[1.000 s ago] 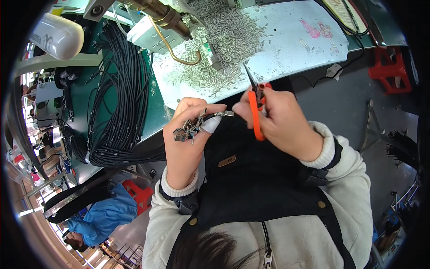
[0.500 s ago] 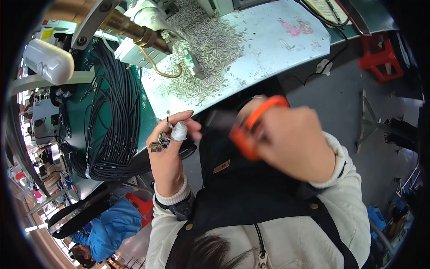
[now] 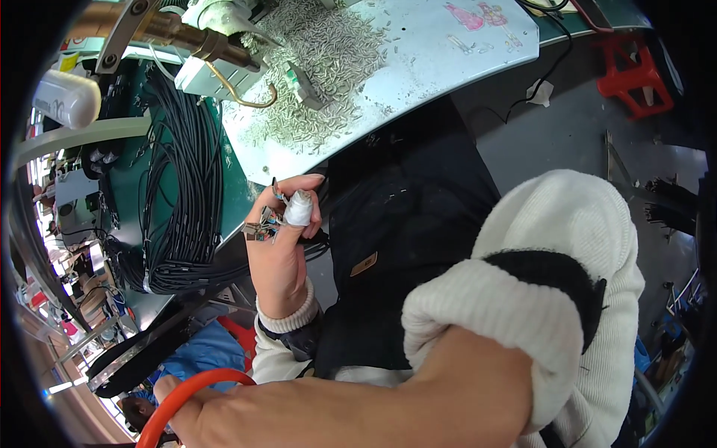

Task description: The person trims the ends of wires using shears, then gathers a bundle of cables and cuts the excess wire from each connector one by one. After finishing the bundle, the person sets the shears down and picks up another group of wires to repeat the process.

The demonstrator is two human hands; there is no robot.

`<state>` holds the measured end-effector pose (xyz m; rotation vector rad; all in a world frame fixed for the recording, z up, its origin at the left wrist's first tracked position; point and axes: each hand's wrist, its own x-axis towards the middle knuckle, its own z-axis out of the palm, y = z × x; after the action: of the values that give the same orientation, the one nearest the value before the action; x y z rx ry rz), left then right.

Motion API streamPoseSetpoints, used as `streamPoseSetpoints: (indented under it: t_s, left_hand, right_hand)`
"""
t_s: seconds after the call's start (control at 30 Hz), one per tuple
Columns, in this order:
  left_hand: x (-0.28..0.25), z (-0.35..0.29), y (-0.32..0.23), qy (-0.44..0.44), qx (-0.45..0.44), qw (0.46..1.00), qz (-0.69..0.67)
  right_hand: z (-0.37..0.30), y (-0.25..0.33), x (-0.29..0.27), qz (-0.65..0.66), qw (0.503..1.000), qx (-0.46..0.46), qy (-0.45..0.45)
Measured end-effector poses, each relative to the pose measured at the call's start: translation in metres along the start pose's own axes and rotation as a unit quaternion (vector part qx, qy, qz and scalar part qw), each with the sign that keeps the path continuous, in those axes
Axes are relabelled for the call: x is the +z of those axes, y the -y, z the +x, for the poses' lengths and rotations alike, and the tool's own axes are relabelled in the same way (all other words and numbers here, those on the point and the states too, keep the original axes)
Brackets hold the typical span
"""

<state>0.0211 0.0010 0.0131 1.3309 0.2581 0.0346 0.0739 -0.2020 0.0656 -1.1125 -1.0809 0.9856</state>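
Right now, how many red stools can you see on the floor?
1: a red stool stands on the grey floor at upper right, beside the table. Others may be hidden outside the view.

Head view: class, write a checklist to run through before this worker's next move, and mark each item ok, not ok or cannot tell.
1. Left hand grips the small connectors firmly: ok, fingers are closed around them.
2. Taped fingertip covered: ok, the white wrap is in place.
3. Right hand holds the orange-handled scissors: ok, a finger sits in the loop.
4. Scissor blades closed: cannot tell, the blades are out of view.
5. Both hands close together over the lap: not ok, the right hand is at the lower left edge, away from the connectors.
6. Cable bundle lies on the bench: ok.
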Motion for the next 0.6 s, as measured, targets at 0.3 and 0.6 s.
streamPoseSetpoints:
  t_s: [0.3, 0.6]
  left_hand:
    - [0.002, 0.001, -0.001, 0.014, -0.005, 1.000, -0.006]
    - [0.000, -0.001, 0.002, 0.015, 0.001, 1.000, -0.008]
  right_hand:
    - [-0.013, 0.004, 0.026, 0.068, 0.997, 0.013, 0.031]
    - [-0.012, 0.000, 0.027, 0.132, 0.989, 0.017, 0.066]
